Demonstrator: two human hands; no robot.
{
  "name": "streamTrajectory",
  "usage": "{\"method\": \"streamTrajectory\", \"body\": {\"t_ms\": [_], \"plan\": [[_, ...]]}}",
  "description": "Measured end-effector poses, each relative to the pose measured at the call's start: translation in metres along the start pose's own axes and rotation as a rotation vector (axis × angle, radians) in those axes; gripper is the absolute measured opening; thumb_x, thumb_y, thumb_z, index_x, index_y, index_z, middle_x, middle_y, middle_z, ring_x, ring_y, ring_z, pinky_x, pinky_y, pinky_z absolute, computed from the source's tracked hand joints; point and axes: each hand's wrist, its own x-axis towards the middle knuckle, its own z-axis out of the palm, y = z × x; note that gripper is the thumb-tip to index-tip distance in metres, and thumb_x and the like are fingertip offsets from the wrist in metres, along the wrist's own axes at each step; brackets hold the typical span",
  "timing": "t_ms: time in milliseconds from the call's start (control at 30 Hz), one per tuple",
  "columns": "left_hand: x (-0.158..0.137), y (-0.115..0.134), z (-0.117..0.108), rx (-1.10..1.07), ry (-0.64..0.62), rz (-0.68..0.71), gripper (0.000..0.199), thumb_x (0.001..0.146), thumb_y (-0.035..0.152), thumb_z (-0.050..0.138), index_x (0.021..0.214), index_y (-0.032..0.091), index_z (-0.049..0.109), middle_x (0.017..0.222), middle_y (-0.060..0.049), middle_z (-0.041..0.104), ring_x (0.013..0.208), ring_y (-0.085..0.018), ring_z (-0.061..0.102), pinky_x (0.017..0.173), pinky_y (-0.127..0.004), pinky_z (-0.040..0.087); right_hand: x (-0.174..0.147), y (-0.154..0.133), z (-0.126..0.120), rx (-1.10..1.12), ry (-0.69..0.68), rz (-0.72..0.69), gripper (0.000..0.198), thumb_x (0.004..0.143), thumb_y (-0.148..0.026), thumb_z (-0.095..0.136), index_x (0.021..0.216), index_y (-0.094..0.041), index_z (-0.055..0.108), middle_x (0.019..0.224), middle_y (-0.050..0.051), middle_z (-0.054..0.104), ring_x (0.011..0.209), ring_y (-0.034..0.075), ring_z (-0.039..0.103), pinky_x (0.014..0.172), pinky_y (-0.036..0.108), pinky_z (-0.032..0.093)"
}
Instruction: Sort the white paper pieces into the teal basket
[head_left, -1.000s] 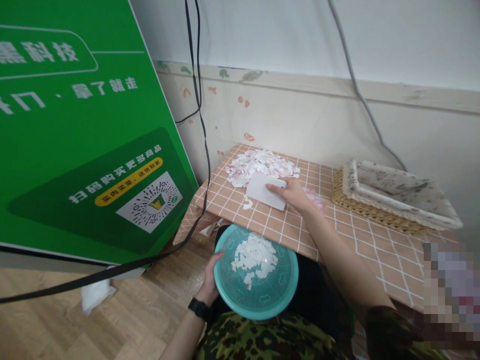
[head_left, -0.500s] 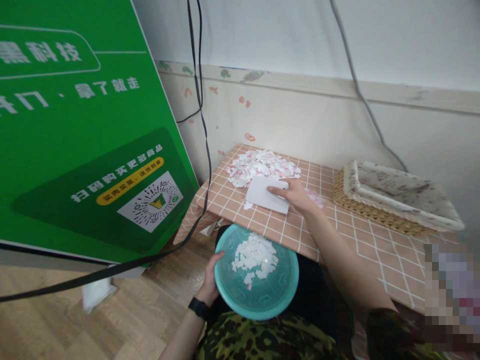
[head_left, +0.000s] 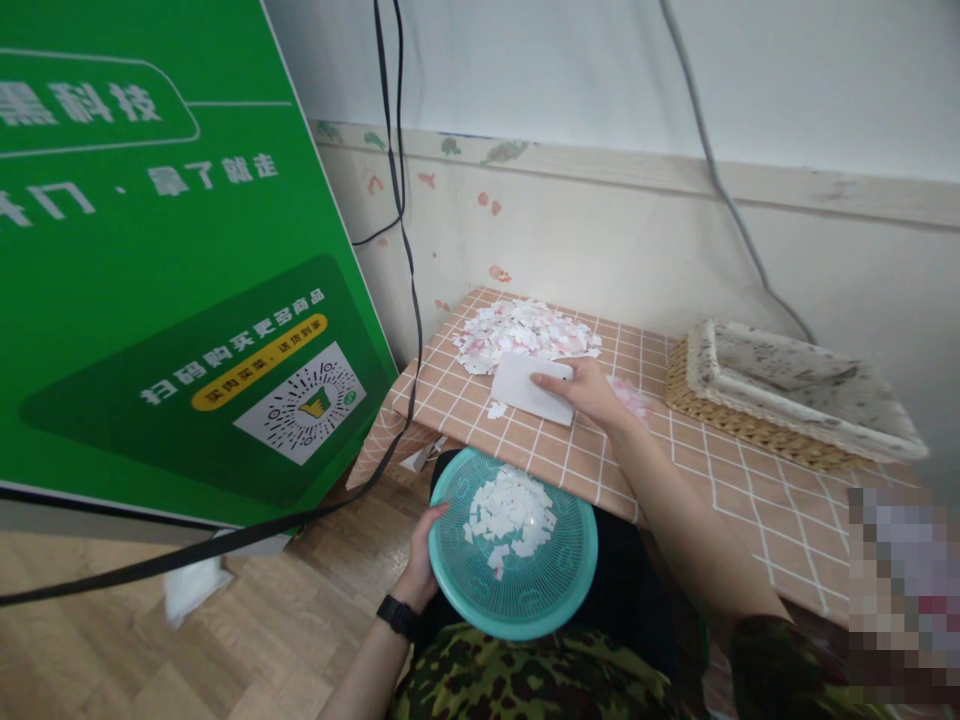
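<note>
My left hand (head_left: 427, 550) grips the left rim of a round turquoise plastic basket (head_left: 517, 610), which rests on my lap below the table edge. White paper scraps (head_left: 511, 512) lie inside it. Over the table, my right hand (head_left: 581, 388) is closed on a flat white card (head_left: 529, 392), thumb on top and the other fingers mostly hidden. The card's far edge meets a large pile of torn white and pinkish paper scraps (head_left: 517, 328). A few pinkish scraps (head_left: 630, 398) lie on the tablecloth just past my right wrist.
A brown checked cloth covers the table (head_left: 720, 460). A cloth-lined wicker basket (head_left: 765, 430) stands at the right against the wall. To the left is a large green panel (head_left: 225, 230), with a black strap (head_left: 409, 330) hanging before it. A white bag (head_left: 193, 590) lies on the floor.
The card and my right hand have shifted very slightly to the left. My left hand and the turquoise basket stay in place.
</note>
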Motion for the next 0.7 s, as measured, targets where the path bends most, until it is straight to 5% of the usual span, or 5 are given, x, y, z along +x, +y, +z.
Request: {"method": "streamTrajectory", "body": {"t_ms": [200, 433, 700], "plan": [[-0.011, 0.013, 0.009, -0.010, 0.006, -0.055, 0.018, 0.068, 0.029, 0.063, 0.073, 0.012, 0.068, 0.067, -0.008, 0.071, 0.058, -0.021, 0.064, 0.062, -0.035, 0.050, -0.018, -0.006, -0.013, -0.067, 0.101, -0.030, 0.037, 0.070, -0.051, 0.063, 0.064, -0.014, 0.063, 0.061, 0.004, 0.062, 0.053, 0.014, 0.052, 0.043, 0.024, 0.035], [-0.026, 0.048, 0.013, 0.000, 0.056, 0.030, 0.013, 0.069, 0.023, 0.063, 0.074, 0.012, 0.068, 0.066, -0.007, 0.071, 0.057, -0.021, 0.065, 0.059, -0.033, 0.052, -0.061, -0.017, 0.020, -0.336, 0.157, -0.088, 0.035, 0.083, -0.046, 0.049, 0.083, -0.019, 0.072, 0.064, 0.004, 0.067, 0.054, 0.018, 0.057, 0.050, 0.028, 0.039], [-0.031, 0.070, 0.011, 0.033, 0.031, 0.068, 0.019, 0.070, 0.023, 0.062, 0.083, 0.010, 0.068, 0.074, -0.010, 0.073, 0.064, -0.024, 0.067, 0.064, -0.036, 0.053, -0.074, -0.024, 0.033, -0.399, 0.167, -0.146, 0.032, 0.085, -0.041, 0.046, 0.094, -0.025, 0.072, 0.078, 0.004, 0.072, 0.059, 0.021, 0.063, 0.053, 0.031, 0.043]]}}
